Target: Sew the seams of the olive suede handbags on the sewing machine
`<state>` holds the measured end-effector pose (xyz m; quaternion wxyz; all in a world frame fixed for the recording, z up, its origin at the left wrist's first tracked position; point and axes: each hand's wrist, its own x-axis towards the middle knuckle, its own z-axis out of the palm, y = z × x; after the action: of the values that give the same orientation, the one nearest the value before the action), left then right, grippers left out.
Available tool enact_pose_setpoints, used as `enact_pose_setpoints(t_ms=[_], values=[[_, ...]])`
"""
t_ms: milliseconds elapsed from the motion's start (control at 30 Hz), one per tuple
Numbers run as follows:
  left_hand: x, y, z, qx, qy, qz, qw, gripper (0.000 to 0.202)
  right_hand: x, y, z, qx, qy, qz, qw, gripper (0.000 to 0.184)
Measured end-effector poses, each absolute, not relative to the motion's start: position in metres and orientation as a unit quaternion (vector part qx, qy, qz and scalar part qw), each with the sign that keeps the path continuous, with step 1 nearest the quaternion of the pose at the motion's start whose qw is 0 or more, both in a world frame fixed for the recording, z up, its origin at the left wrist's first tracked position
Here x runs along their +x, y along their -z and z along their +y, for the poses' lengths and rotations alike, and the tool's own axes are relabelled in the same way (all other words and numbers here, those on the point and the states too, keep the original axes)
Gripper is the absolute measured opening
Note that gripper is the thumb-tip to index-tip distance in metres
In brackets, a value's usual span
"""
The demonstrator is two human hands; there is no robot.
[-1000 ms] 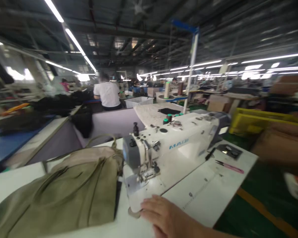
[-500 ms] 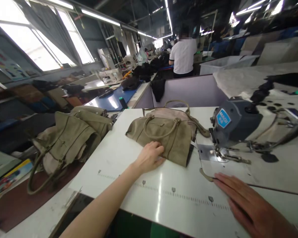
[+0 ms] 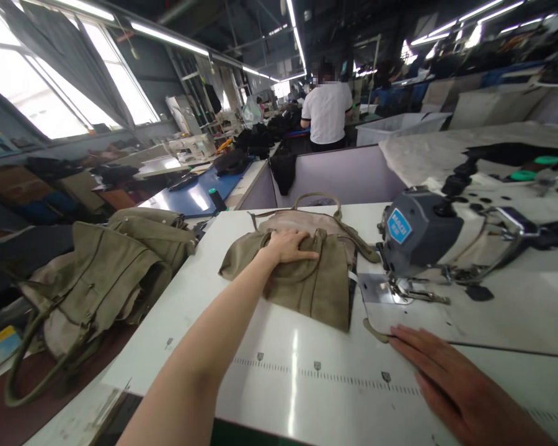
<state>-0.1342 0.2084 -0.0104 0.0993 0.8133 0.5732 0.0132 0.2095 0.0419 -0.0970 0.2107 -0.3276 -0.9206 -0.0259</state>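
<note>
Left hand [image 3: 288,246] has changed position: half a second ago it was at the near edge of the olive handbag [image 3: 330,291], now it's further in, palm down on the front panel and over the front handle [image 3: 301,277]. Fingers and thumb are spread; can't tell if the fingertips hook the handle or just rest on it. For the work, that puts contact on the bag's middle rather than its edge. Bag lies flat under that hand, rear handle [image 3: 337,203] looped up just beyond the fingers. To the hand's right, bag side sits just beside the needle plate [image 3: 376,289] and doesn't look to be under the foot. Right hand [image 3: 439,365] hasn't moved much: palm down, fingers pressed together, fingertips at the curved tab [image 3: 374,333] on the near edge of the bed. Can't confirm a grip there. Sewing machine [image 3: 421,232] stands beyond that hand; the printed ruler scale [image 3: 316,368] runs between the two arms on the white table [image 3: 186,310]. Left of the left forearm, more olive bags [image 3: 102,266] in a heap. Far past both hands, co-worker in a white shirt [image 3: 328,114], back turned.
</note>
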Motion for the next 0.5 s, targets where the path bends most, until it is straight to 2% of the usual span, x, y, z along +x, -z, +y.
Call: enact_pose_setpoints(t_ms=[100,200,267,333,400,500], values=[[-0.134,0.011,0.174,0.820,0.020,0.558,0.127,0.068,0.208,0.094,0.041,-0.336,-0.001,-0.915,0.223,0.048],[-0.138,-0.003,0.128,0.831,0.031,0.536,0.145,0.050,0.209,0.094,0.040,-0.344,-0.023,-0.909,0.235,0.047],[-0.143,-0.017,0.098,0.831,-0.027,0.528,0.173,0.037,0.205,0.091,0.039,-0.351,-0.046,-0.901,0.250,0.046],[-0.150,-0.033,0.073,0.813,-0.139,0.525,0.212,0.031,0.195,0.085,0.040,-0.371,-0.084,-0.881,0.282,0.042],[-0.158,-0.050,0.054,0.783,-0.250,0.519,0.236,0.030,0.177,0.075,0.042,-0.388,-0.123,-0.853,0.327,0.039],[-0.170,-0.075,0.037,0.777,-0.302,0.502,0.229,0.036,0.143,0.053,0.047,-0.344,-0.188,-0.841,0.372,0.042]])
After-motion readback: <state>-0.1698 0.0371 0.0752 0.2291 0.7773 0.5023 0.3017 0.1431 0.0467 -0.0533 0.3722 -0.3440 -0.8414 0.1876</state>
